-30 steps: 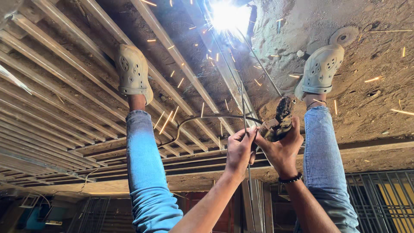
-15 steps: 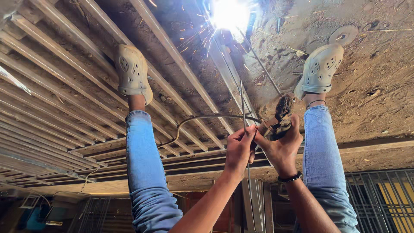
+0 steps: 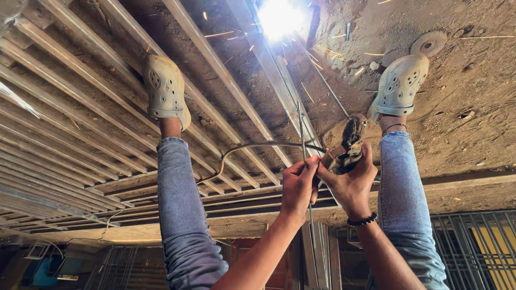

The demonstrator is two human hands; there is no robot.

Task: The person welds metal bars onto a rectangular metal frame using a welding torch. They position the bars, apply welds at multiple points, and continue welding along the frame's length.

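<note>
Currently, left hand (image 3: pixel 297 185) pinches a thin rod (image 3: pixel 305 161). Right hand (image 3: pixel 349 180) clamps the electrode holder (image 3: pixel 350 145); its welding rod (image 3: pixel 328 91) points lengthwise toward the bright arc (image 3: pixel 279 19) on the metal frame (image 3: pixel 215 62).

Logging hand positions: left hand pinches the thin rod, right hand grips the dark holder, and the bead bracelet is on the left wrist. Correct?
Not quite: the head view shows the bead bracelet on the right wrist. The left hand does pinch the thin rod and the right hand grips the dark holder.
</note>
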